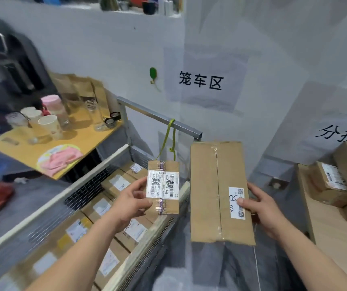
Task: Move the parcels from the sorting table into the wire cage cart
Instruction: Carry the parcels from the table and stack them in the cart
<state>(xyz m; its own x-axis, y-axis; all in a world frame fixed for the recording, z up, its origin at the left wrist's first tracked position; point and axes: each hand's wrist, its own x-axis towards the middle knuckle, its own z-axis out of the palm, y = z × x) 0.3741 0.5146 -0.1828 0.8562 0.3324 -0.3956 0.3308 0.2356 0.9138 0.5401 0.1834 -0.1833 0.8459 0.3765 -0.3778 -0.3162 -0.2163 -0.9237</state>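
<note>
The left hand (131, 203) pinches a small parcel (163, 187) by its left edge, thumb on the label face, holding it above the wire cage cart (97, 181), which holds labelled boxes; the right hand (262, 208) grips a long parcel (220, 192) at its right edge, thumb pressed on its white label, near the sorting table (332, 232) at right. Both are brown cardboard, taped along the seams. The small parcel's label reads "A68"; a wall sign (201, 80) reads "笼车区".

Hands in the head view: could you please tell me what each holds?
Left hand: grips the small parcel.
Right hand: grips the long parcel.
</note>
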